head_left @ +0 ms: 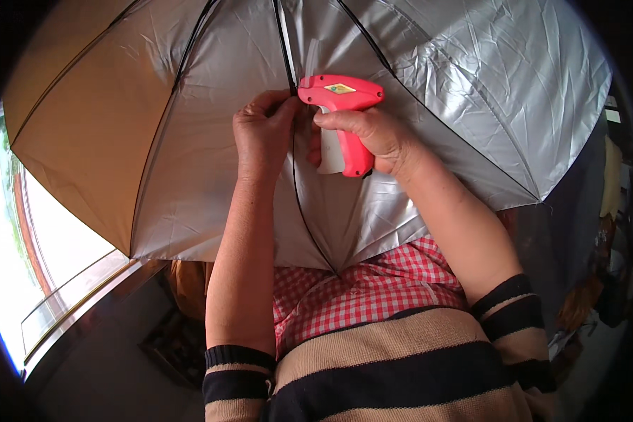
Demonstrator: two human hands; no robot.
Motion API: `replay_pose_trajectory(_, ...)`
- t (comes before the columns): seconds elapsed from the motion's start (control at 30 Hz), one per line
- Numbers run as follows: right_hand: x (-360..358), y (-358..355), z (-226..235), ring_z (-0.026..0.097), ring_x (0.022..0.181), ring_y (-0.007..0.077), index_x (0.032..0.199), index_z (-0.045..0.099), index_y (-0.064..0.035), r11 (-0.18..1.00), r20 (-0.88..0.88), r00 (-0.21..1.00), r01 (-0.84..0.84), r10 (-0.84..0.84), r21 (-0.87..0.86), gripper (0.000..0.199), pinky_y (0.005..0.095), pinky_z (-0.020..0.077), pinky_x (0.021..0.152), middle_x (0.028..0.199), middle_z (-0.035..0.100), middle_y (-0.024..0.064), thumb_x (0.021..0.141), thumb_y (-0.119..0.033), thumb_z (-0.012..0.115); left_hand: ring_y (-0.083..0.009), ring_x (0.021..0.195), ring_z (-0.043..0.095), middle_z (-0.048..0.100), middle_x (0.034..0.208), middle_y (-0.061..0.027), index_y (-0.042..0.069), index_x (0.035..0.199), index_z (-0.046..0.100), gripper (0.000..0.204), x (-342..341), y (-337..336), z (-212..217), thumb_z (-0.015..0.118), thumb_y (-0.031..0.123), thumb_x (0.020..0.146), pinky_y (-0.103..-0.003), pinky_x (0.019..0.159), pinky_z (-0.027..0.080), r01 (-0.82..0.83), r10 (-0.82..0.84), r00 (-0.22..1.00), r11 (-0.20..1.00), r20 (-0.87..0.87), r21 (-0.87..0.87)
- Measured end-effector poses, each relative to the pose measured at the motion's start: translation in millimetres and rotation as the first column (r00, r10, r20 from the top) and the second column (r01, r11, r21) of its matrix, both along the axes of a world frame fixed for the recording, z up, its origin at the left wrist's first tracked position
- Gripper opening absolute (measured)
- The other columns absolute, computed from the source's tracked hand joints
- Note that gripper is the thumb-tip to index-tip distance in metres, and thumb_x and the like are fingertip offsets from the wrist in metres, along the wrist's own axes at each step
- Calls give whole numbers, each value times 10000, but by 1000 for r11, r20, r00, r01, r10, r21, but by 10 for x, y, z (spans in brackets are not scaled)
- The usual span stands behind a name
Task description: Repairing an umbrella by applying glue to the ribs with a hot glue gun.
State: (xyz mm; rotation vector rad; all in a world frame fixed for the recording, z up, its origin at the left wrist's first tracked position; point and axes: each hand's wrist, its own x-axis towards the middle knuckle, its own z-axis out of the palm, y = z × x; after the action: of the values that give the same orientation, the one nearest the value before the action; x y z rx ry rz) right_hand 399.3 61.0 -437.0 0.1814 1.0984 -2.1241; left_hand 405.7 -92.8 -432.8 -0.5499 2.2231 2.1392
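Observation:
A silver-lined umbrella (pixel 211 141) is spread open before me, its dark ribs running down toward my lap. My right hand (pixel 369 133) is wrapped round the handle of a red tagging gun (pixel 348 95) with a pale trigger. A clear strip of fasteners (pixel 312 56) stands up from the gun's top. The gun's nose points left, right by a dark rib (pixel 286 49). There, my left hand (pixel 266 126) is closed in a pinch at the rib and the lining. The exact spot between its fingertips is hidden, and so is the needle tip.
A red-and-white checked cloth (pixel 373 288) covers my lap under the umbrella's near edge. To the left is a bright window or doorway (pixel 56 232). Dim clutter (pixel 591 295) stands at the far right.

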Motion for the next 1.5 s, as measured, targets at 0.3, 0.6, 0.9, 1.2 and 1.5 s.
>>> replay_pose_trajectory(0.3, 65, -57, -23, 631, 717, 220, 999, 581, -77, 966, -270, 954, 182, -128, 186, 281, 359, 524, 646, 841, 625, 95, 762, -191, 680, -71, 585, 534, 608, 663, -26, -17, 859, 645, 123, -29, -53, 90, 603, 79, 794, -239, 516, 429, 62, -65, 998, 985, -16, -159)
replay_pose_trajectory(0.6, 304, 355, 129, 636, 771, 189, 998, 574, -37, 990, 42, 994, -104, 100, 96, 264, 337, 520, 686, 874, 634, 81, 817, -213, 650, -351, 828, 592, 614, 926, -159, 71, 970, 616, 293, -138, -1092, 324, 630, 301, 789, -428, 678, 483, -366, -315, 897, -135, -311, -921)
replay_pose_trajectory(0.9, 261, -80, -68, 530, 832, 92, 1099, 569, -83, 984, -65, 995, 88, -79, 154, 361, 279, 441, 728, 930, 569, -9, 781, -213, 680, -357, 718, 604, 610, 777, -162, 55, 811, 506, 231, 69, -170, -127, 610, 259, 779, -442, 629, 487, 26, -112, 994, 284, -6, -959)
replay_pose_trajectory(1.2, 333, -56, -92, 544, 848, 110, 1087, 564, -75, 968, -61, 995, 85, -73, 236, 356, 293, 449, 734, 943, 582, 14, 776, -209, 673, -265, 613, 621, 640, 691, -155, 3, 843, 631, 137, 183, -279, -141, 618, 107, 755, -331, 606, 480, -80, -71, 978, 745, -198, -662)
replay_pose_trajectory(1.5, 290, 22, -57, 558, 833, 116, 1031, 579, -60, 988, 13, 999, 48, -50, 145, 308, 291, 459, 714, 910, 594, 14, 778, -208, 676, -71, 575, 549, 617, 651, -36, -28, 907, 658, 172, 179, -195, -33, 634, 68, 766, -222, 534, 429, -18, 41, 995, 972, 92, -236)
